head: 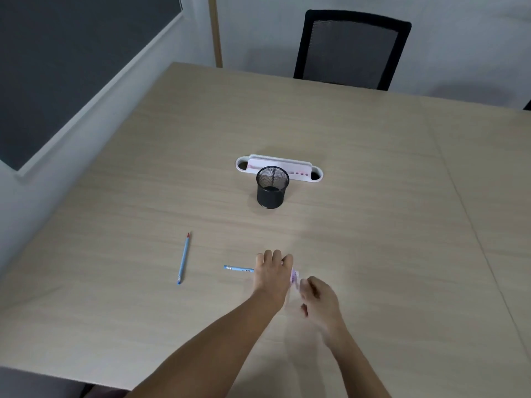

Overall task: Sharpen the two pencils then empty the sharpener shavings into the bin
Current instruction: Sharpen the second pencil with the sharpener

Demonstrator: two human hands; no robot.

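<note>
Pencil (238, 268) runs through the left hand (273, 272), whose curled fingers grip it. Beside them, the right hand (319, 300) pinches the sharpener (295, 277). Skewed twisting could snap the lead.

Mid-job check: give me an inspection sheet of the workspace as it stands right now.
Surface: light wood table, seam lines on the right side.
Job's things: one blue pencil lies free at left, red tip pointing away; second pencil held in the left hand; pale purple sharpener between the hands, blurred; black mesh bin upright mid-table.
Clutter: white desk organiser just behind the bin.
Hands: left hand grips the second pencil; right hand curled at the sharpener, motion-blurred.
Cables: nothing seen.
Surroundings: black mesh chair at far edge; dark window on left.
</note>
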